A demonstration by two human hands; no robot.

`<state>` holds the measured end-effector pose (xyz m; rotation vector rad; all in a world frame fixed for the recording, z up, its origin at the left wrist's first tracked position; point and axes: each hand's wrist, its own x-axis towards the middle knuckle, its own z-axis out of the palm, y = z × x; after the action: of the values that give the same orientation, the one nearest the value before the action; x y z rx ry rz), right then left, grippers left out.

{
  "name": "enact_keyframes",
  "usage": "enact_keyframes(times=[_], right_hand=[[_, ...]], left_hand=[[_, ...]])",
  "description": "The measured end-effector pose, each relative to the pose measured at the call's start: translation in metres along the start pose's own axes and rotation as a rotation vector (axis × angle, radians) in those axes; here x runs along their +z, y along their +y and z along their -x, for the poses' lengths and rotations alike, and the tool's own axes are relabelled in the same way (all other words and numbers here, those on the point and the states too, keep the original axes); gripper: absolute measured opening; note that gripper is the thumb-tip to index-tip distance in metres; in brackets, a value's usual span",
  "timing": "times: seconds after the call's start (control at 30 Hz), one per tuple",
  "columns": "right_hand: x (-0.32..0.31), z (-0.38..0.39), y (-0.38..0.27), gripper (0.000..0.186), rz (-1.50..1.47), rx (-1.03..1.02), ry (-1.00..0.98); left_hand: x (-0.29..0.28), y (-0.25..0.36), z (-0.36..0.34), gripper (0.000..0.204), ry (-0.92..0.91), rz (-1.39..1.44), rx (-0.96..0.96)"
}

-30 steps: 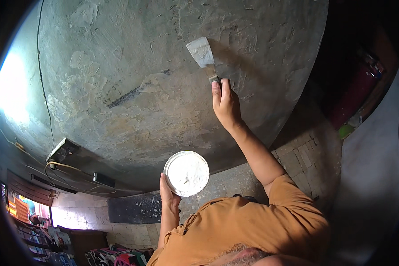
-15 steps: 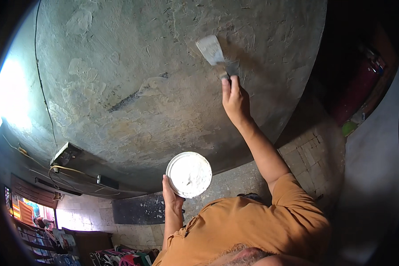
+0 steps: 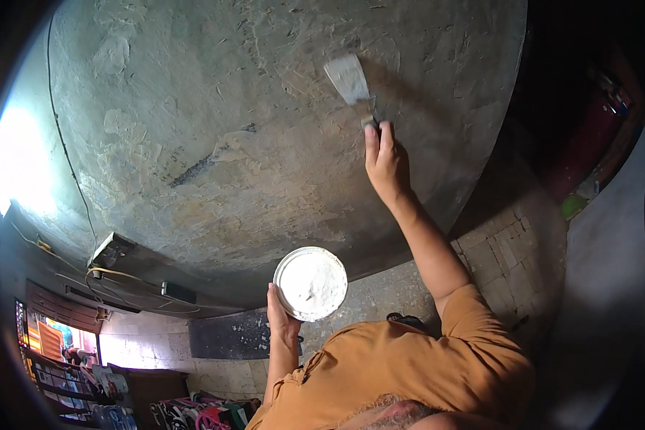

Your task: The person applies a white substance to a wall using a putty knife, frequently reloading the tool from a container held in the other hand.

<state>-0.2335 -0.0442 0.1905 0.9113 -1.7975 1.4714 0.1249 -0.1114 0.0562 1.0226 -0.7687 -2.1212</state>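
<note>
My right hand (image 3: 387,161) is closed round the handle of a putty knife (image 3: 348,77), raised in front of the wall. Whitish filler coats its broad blade, which is at or very near the wall; I cannot tell whether it touches. The grey plastered wall (image 3: 215,86) has rough, uneven patches and a dark streak left of the middle. Lower down, my left hand (image 3: 282,321) grips a round white tub (image 3: 311,284) from its left side and underneath. White paste fills the tub, its surface uneven with a small dent.
A loose cable (image 3: 64,143) hangs down the wall's left side to an electrical box (image 3: 112,250). Beneath the wall runs a tiled floor (image 3: 231,375) with a dark mat (image 3: 228,335). Clutter lies at the lower left. A dark red object (image 3: 584,147) stands at the right.
The putty knife and my right hand have shifted slightly to the right. The view has turned a little, and the tub sits slightly further right in it. Both hands keep their hold.
</note>
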Motion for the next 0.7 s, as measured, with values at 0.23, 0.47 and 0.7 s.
enact_keyframes(times=[0.23,0.47,0.7], right_hand=[[-0.017,0.04,0.009,0.024,-0.07,0.136,-0.076],[-0.016,-0.036,-0.012,0.021,-0.05,-0.001,0.026],[-0.019,0.042,0.017,0.023,-0.036,0.076,0.022]], left_hand=[[-0.009,-0.009,-0.001,0.062,-0.029,-0.004,0.014],[0.01,-0.01,0.009,0.061,-0.025,-0.004,-0.003],[-0.015,-0.018,0.009,0.057,-0.019,0.053,0.036]])
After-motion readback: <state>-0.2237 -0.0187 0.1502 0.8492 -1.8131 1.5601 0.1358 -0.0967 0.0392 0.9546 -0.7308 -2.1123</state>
